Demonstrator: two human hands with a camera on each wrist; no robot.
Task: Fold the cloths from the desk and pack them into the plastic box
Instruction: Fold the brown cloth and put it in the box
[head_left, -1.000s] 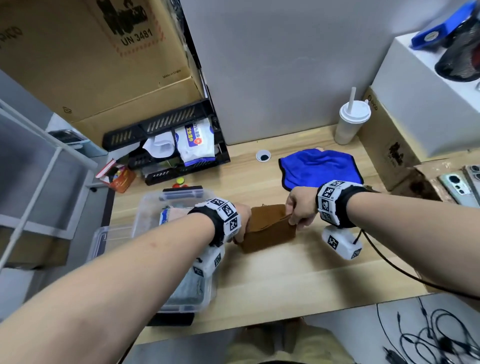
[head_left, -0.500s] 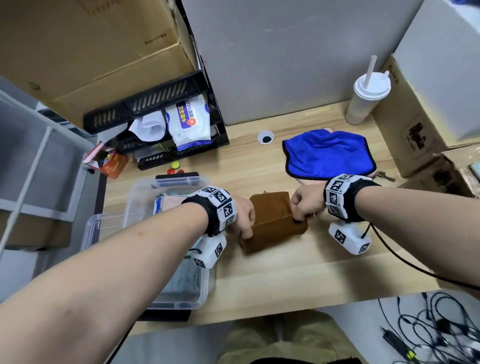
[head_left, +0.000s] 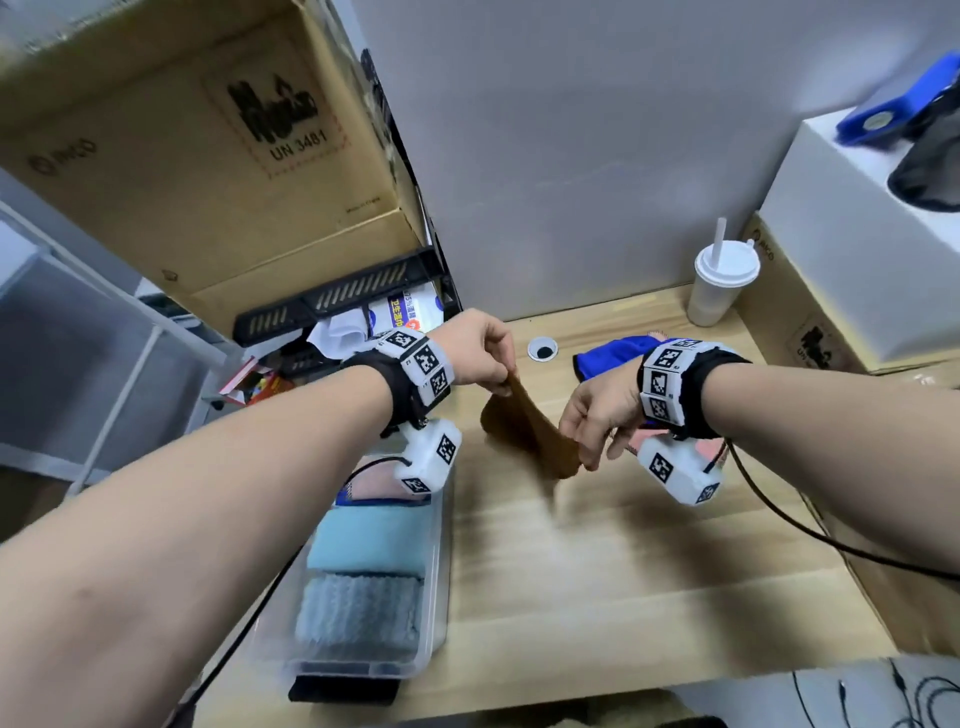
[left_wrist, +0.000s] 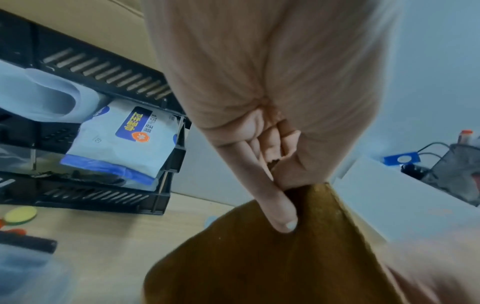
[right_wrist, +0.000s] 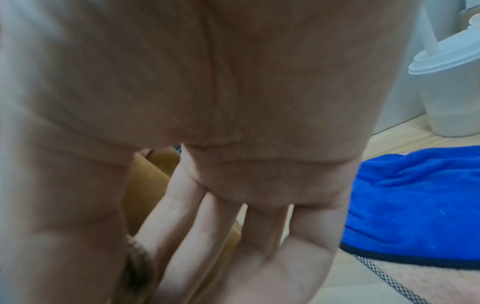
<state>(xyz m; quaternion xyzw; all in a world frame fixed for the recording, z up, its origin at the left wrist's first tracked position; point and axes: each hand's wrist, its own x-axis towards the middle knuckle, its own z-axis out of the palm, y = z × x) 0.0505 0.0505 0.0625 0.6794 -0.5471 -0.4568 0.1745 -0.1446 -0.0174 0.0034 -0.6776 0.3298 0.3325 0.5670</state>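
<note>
Brown cloth (head_left: 524, 426) pinched between both hands' fingers (left_wrist: 279, 207)

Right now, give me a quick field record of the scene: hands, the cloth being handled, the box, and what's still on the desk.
left hand: pinches upper corner of brown cloth
right hand: pinches lower corner
brown cloth: lifted, hanging between the hands
plastic box: holds folded teal and grey cloths
blue cloth: unfolded on desk
</note>
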